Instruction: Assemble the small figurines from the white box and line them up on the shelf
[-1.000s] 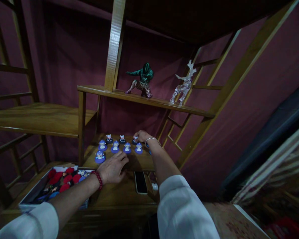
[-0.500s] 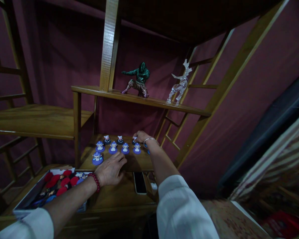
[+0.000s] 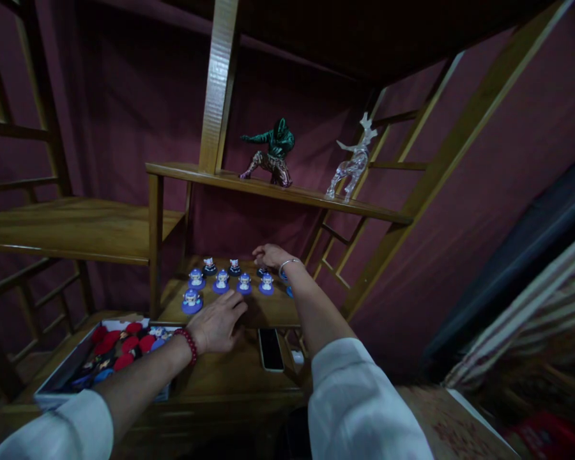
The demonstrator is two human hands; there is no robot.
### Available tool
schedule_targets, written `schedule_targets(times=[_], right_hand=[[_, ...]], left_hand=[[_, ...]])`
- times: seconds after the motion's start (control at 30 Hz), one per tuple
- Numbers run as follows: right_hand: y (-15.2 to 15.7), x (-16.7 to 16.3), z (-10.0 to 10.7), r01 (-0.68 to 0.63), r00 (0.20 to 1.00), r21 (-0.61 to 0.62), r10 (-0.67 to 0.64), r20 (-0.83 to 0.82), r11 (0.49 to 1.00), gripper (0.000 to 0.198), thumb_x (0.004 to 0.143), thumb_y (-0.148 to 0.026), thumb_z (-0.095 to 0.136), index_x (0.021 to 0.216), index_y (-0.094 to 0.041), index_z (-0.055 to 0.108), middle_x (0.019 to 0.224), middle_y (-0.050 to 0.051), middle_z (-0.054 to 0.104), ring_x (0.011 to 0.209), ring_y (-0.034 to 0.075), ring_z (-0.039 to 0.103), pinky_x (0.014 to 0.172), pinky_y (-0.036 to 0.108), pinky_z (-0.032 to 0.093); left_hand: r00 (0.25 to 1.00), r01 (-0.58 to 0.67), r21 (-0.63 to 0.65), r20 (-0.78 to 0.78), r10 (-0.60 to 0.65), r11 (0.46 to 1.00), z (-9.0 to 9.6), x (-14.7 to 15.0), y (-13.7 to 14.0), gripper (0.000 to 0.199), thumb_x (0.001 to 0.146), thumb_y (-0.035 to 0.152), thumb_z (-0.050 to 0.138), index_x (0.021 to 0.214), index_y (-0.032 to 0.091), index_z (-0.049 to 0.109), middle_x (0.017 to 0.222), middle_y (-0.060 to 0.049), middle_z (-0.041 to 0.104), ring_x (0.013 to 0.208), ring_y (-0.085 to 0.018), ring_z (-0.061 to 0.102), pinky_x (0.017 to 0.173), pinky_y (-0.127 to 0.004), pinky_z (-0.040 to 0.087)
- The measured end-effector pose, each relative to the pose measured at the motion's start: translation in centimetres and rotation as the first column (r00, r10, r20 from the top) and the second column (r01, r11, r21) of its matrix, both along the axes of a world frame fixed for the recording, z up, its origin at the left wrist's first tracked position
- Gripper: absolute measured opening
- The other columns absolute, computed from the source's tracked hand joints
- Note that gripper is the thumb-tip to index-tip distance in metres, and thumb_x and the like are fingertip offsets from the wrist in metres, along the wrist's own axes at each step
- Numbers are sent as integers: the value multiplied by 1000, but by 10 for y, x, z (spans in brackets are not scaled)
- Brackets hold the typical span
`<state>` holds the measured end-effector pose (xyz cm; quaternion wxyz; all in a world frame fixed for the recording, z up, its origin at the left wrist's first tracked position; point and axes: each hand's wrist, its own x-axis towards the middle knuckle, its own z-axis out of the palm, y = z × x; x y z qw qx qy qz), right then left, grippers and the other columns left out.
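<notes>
My right hand [image 3: 269,255] hovers at the back of the lower shelf, just above a small figurine on a black base [image 3: 262,271]. Its fingers look loosely apart, and nothing shows between them. My left hand [image 3: 219,322] rests near the shelf's front edge with fingers bent and apart, holding nothing. Beside it stands a purple-based figurine [image 3: 191,301]. Behind are more purple-based figurines [image 3: 221,281] in a row. Two black-based figurines with white heads [image 3: 234,266] stand at the back left. Blue pieces [image 3: 289,291] are partly hidden by my right forearm.
An open box [image 3: 52,390] of red, black and blue pieces sits at lower left. A phone [image 3: 271,349] lies in front of the shelf. On the upper shelf [image 3: 311,199] stand a green kneeling figure [image 3: 275,152] and a clear deer-like figure [image 3: 352,163].
My right hand has risen slightly off the black-based figurine, which stays standing in the back row. My left hand keeps its place. The view has shifted a little.
</notes>
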<state>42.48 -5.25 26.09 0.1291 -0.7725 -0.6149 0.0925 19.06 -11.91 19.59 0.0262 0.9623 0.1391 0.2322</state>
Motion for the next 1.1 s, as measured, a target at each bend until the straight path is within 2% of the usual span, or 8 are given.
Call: schedule_targets(times=[0.2,0.33,0.47,0.6,1.1], right_hand=[[24,-31,-6,-167,979,27,169,-112,986,42,61,-23,69,102,-22,61,89,-1,67,77,10,60,65,14,42],[33,-46,-9,-224,974,-29,223,-40,974,38,60,-21,71,98,-22,64,92,-1,67,82,11,60,66,13,41],[33,-52,-8,-215,970,-82,223,101,973,32,59,-20,71,91,-21,67,87,-1,68,79,12,61,62,13,40],[29,-48,-4,-189,964,-95,203,174,977,31,60,-17,69,91,-21,67,89,0,68,79,11,61,62,12,40],[14,-45,0,-143,969,-131,166,181,981,32,61,-16,68,93,-19,66,94,2,67,83,12,60,64,13,40]], left_hand=[[1000,0,-42,-12,-1,999,4,-1,-1,26,71,24,50,96,18,49,100,-7,46,98,-22,41,86,-34,38],[999,1,-35,-37,-3,999,6,-1,-1,21,71,25,50,91,18,49,98,-7,46,96,-21,42,85,-34,38],[999,-2,-23,-33,2,1000,6,-1,-1,22,71,25,50,92,18,49,99,-7,46,97,-22,41,86,-35,38],[1000,11,-32,-14,-11,999,5,-1,-1,24,71,23,50,94,18,49,100,-7,47,98,-23,41,86,-35,38],[1000,19,-5,-2,-19,1000,2,-1,0,24,71,23,50,95,17,49,98,-7,46,96,-22,42,87,-36,37]])
